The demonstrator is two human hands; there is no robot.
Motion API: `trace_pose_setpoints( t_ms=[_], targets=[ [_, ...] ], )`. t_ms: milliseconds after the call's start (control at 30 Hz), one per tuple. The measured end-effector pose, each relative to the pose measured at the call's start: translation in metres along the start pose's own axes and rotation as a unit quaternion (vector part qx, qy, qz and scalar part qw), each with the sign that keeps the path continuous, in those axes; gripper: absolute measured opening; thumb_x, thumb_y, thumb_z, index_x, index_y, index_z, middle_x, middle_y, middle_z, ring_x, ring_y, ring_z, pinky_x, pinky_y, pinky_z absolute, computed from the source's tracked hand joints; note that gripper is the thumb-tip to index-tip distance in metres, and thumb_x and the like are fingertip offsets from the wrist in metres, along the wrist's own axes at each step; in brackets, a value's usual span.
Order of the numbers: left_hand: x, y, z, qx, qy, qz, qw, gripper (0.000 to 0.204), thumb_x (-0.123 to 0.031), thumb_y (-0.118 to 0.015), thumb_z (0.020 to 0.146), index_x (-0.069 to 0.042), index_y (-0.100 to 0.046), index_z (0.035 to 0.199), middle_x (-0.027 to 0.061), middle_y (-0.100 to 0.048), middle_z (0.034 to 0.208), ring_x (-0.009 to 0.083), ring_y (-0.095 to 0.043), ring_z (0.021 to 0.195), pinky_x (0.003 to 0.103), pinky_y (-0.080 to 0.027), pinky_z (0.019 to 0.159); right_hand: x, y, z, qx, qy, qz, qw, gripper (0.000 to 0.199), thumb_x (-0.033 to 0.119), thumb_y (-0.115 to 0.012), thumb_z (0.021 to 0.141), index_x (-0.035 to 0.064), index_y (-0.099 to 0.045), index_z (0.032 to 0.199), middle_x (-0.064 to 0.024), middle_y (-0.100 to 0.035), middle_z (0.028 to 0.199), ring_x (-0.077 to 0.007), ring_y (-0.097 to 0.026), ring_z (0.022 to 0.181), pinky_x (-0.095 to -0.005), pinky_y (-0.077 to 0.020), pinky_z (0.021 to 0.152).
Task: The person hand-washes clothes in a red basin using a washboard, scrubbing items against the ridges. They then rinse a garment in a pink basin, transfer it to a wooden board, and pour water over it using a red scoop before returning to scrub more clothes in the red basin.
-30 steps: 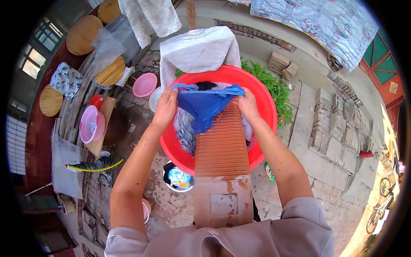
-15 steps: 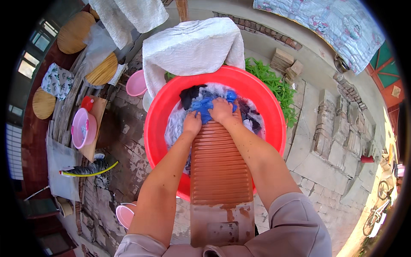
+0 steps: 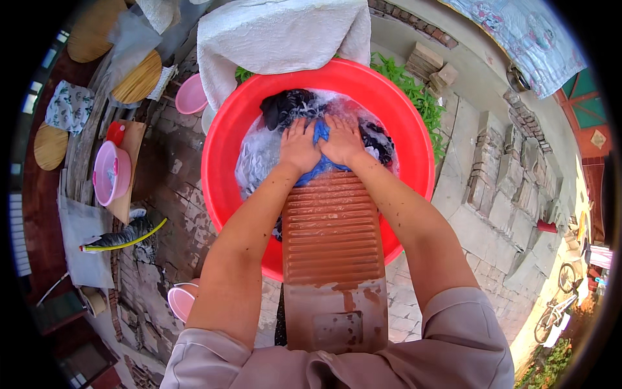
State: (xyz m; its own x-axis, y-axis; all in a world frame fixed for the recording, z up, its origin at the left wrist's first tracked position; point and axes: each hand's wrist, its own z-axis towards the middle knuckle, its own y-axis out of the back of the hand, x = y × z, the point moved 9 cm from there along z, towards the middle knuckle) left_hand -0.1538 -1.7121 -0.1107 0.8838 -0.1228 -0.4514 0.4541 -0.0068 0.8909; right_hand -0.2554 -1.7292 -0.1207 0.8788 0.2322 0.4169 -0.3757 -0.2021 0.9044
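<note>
A large red basin (image 3: 223, 120) holds soapy water and several wet clothes. A brown ribbed washboard (image 3: 334, 223) leans into it, its smooth lower end close to my body. Just past the board's top edge, a wet blue cloth (image 3: 319, 171) is bunched. My left hand (image 3: 300, 146) lies flat on this cloth with fingers stretched forward. Beside it, my right hand (image 3: 342, 139) also presses down flat, fingers extended. Blue fabric shows between the two hands; the rest is hidden beneath them. A black garment (image 3: 282, 107) floats by the far left side, with white fabric (image 3: 254, 155) nearer.
A white cloth (image 3: 278, 39) hangs behind the basin, beside green plants (image 3: 414, 97). Pink basins (image 3: 192, 94) stand to the left, one on a wooden board (image 3: 131, 155). Stacked bricks (image 3: 492, 175) lie to the right on paving.
Both hands have gone from bent fingers on the blue cloth to flat palms with fingers stretched forward. The blue cloth is now more covered. The whole view has shifted slightly.
</note>
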Motion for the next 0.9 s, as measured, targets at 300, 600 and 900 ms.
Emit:
trace_pose_setpoints(
  t_ms=[300, 600, 900],
  targets=[
    [-0.068, 0.044, -0.164, 0.247, -0.298, -0.047, 0.921, 0.062, -0.016, -0.057, 0.082, 0.006, -0.035, 0.135, 0.023, -0.03, 0.145, 0.0322, -0.025, 0.138, 0.045, -0.018, 0.113, 0.068, 0.052, -0.201, 0.159, 0.273, -0.025, 0.949, 0.076, 0.029, -0.063, 0.078, -0.0051, -0.033, 0.138, -0.0224, -0.028, 0.147, -0.031, -0.024, 0.139, -0.0509, -0.0161, 0.112],
    [0.021, -0.007, -0.047, 0.056, 0.003, -0.097, 0.994, 0.056, -0.021, -0.044, 0.09, 0.002, -0.032, 0.139, 0.0218, -0.028, 0.147, 0.0327, -0.023, 0.139, 0.041, -0.014, 0.114, 0.027, -0.021, -0.035, 0.116, 0.003, 0.106, 0.988, 0.062, 0.03, -0.05, 0.084, -0.0023, -0.039, 0.136, -0.0188, -0.03, 0.147, -0.0299, -0.023, 0.139, -0.0513, -0.0145, 0.112],
    [-0.02, 0.022, -0.059, 0.048, -0.109, 0.117, 0.986, 0.064, -0.02, -0.054, 0.083, 0.0, -0.032, 0.14, 0.0189, -0.032, 0.145, 0.0299, -0.025, 0.138, 0.045, -0.018, 0.113, 0.044, 0.007, -0.065, 0.023, 0.138, -0.015, 0.99, 0.054, 0.022, -0.053, 0.082, -0.0082, -0.046, 0.125, -0.0212, -0.038, 0.141, -0.0298, -0.03, 0.135, -0.0463, -0.0196, 0.112]
  ],
)
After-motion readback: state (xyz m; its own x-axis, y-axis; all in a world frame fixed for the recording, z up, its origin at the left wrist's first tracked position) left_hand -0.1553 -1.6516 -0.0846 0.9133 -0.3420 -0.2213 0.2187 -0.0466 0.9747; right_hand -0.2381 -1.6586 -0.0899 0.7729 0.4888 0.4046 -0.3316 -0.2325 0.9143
